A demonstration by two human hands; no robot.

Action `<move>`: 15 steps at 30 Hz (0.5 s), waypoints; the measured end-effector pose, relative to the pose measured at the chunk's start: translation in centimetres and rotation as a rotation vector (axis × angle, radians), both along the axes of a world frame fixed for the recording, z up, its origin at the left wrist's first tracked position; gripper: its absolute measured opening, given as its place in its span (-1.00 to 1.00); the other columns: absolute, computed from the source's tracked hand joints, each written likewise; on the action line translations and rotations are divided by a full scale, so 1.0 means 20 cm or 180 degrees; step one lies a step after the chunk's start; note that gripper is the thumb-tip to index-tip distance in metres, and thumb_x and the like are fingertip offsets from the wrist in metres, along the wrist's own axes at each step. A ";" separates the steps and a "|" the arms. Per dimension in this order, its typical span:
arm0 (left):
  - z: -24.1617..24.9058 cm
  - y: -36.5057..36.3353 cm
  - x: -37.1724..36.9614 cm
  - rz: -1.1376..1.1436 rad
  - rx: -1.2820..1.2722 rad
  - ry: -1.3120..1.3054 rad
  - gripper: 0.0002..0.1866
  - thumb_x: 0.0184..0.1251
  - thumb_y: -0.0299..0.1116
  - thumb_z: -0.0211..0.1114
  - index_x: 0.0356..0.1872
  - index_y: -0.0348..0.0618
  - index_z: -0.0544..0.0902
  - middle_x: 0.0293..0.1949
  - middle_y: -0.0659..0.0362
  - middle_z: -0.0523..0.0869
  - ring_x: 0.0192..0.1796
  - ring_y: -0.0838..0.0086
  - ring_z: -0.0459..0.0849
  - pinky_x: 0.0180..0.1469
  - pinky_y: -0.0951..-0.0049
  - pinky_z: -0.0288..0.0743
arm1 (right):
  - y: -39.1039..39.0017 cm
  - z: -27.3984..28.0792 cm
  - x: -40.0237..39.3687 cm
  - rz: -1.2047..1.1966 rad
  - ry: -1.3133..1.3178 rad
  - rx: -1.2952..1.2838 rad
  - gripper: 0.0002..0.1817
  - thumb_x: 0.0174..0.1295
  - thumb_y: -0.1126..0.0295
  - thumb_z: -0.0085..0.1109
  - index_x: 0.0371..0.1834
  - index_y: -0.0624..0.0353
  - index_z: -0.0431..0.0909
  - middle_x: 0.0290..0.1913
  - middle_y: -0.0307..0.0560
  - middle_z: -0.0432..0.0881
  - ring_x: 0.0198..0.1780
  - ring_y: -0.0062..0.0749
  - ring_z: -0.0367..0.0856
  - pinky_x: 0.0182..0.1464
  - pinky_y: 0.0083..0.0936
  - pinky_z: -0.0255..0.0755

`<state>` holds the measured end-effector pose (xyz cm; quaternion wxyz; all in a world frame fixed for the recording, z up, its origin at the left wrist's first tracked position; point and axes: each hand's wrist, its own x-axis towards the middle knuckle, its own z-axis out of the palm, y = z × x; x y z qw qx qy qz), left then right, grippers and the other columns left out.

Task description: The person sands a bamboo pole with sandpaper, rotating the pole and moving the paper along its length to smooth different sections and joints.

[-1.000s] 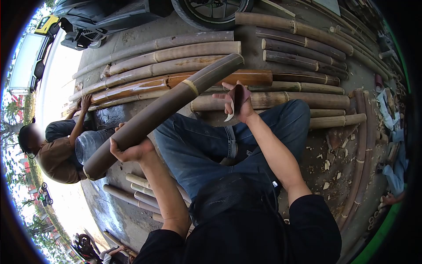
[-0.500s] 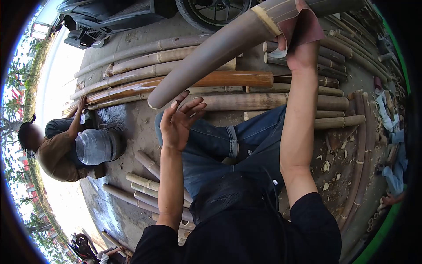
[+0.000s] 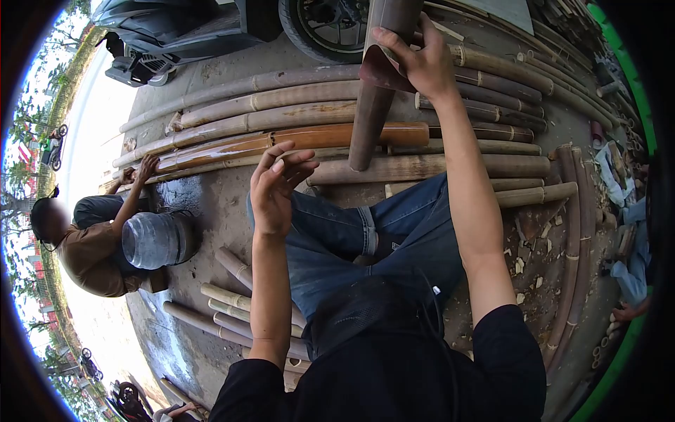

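Note:
A thick grey-brown bamboo pole (image 3: 373, 119) points away from me at the top of the view. Its near end hangs over the bamboo lying before my legs. My right hand (image 3: 425, 63) is closed around the pole's right side, with a curled reddish-brown sheet of sandpaper (image 3: 383, 69) held between thumb and pole. Part of the sheet and the far fingers are hidden. My left hand (image 3: 273, 193) is raised left of the pole's end, apart from it, with fingers loosely spread and nothing in them.
Bamboo poles (image 3: 274, 95) lie in rows ahead, one of them glossy orange-brown (image 3: 309, 133). A motorbike wheel (image 3: 327, 28) stands beyond. At left, a person (image 3: 95, 243) crouches beside a clear water jug (image 3: 156, 239), hands on bamboo. More cut pieces (image 3: 225, 299) lie near my left arm.
The pole has swung from slanting down-left to nearly straight ahead, its near end shifting right. My right hand has moved left with the sandpaper. My left hand stays nearly in place, fingers slightly more curled.

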<state>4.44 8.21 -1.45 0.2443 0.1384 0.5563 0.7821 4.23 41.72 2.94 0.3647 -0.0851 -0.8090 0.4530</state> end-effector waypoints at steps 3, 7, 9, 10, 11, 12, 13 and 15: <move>0.07 0.02 -0.08 0.0204 -0.0019 0.0314 -0.38 0.48 -0.04 0.11 0.39 -0.28 0.46 0.16 -0.13 0.76 0.21 0.12 0.76 0.40 0.09 0.50 | 0.03 -0.04 -0.08 0.0206 0.0227 0.0111 -0.25 0.21 -0.22 0.46 0.24 0.16 0.60 -0.07 0.03 0.80 -0.06 -0.36 0.83 -0.01 -0.44 0.68; 0.30 0.14 -0.26 0.0513 0.0005 0.1018 -0.28 0.48 -0.02 0.13 0.54 -0.22 0.31 0.31 -0.19 0.66 0.37 0.09 0.64 0.45 0.08 0.44 | -0.10 0.02 -0.09 0.0718 -0.0266 -0.0201 -0.04 0.02 -0.45 0.44 0.24 0.18 0.63 -0.06 0.10 0.82 0.04 -0.12 0.83 0.14 -0.28 0.67; 0.43 0.20 -0.40 0.0467 0.0022 0.1558 -0.20 0.44 0.01 0.19 0.58 -0.21 0.24 0.42 -0.16 0.56 0.45 0.09 0.57 0.47 0.06 0.41 | -0.17 0.01 -0.13 0.1052 -0.0264 -0.0194 -0.01 -0.02 -0.48 0.45 0.24 0.18 0.65 -0.05 0.11 0.82 0.04 -0.08 0.83 0.14 -0.27 0.67; 0.49 0.23 -0.47 0.0410 0.0068 0.1829 -0.17 0.41 -0.01 0.25 0.59 -0.21 0.22 0.46 -0.15 0.52 0.47 0.09 0.54 0.47 0.06 0.41 | -0.22 0.02 -0.13 0.1057 -0.0259 -0.0202 -0.01 -0.02 -0.48 0.45 0.24 0.18 0.65 -0.05 0.11 0.82 0.04 -0.08 0.83 0.14 -0.27 0.67; 0.55 0.27 -0.53 0.0406 0.0054 0.1835 -0.17 0.41 -0.01 0.25 0.59 -0.21 0.22 0.46 -0.15 0.52 0.47 0.09 0.54 0.47 0.06 0.41 | -0.28 0.02 -0.13 0.1212 -0.0346 -0.0171 -0.06 0.02 -0.38 0.50 0.27 0.17 0.64 -0.04 0.06 0.81 0.06 -0.18 0.80 0.15 -0.30 0.64; 0.59 0.30 -0.58 0.0003 0.0365 0.2032 -0.14 0.34 -0.07 0.37 0.56 -0.29 0.25 0.38 -0.16 0.58 0.43 0.10 0.58 0.49 0.07 0.39 | -0.34 0.03 -0.12 0.1363 -0.0432 -0.0147 -0.11 0.06 -0.29 0.54 0.29 0.16 0.63 -0.03 0.01 0.79 0.09 -0.27 0.77 0.16 -0.33 0.61; 0.61 0.32 -0.61 -0.0407 0.0675 0.2215 -0.10 0.26 -0.13 0.49 0.52 -0.37 0.29 0.30 -0.17 0.64 0.38 0.10 0.61 0.50 0.08 0.38 | -0.40 0.02 -0.13 0.1403 -0.0404 -0.0051 -0.10 0.00 -0.35 0.56 0.20 0.18 0.68 -0.05 -0.03 0.80 -0.04 -0.29 0.78 0.08 -0.38 0.62; 0.63 0.29 -0.64 -0.0759 0.0601 0.2079 -0.14 0.16 -0.22 0.56 0.42 -0.44 0.38 0.23 -0.18 0.66 0.30 0.10 0.67 0.40 0.08 0.50 | -0.51 0.02 -0.04 0.1291 -0.0647 0.0110 -0.22 0.16 -0.30 0.49 0.11 0.22 0.71 -0.12 -0.09 0.80 -0.17 -0.38 0.76 -0.03 -0.45 0.61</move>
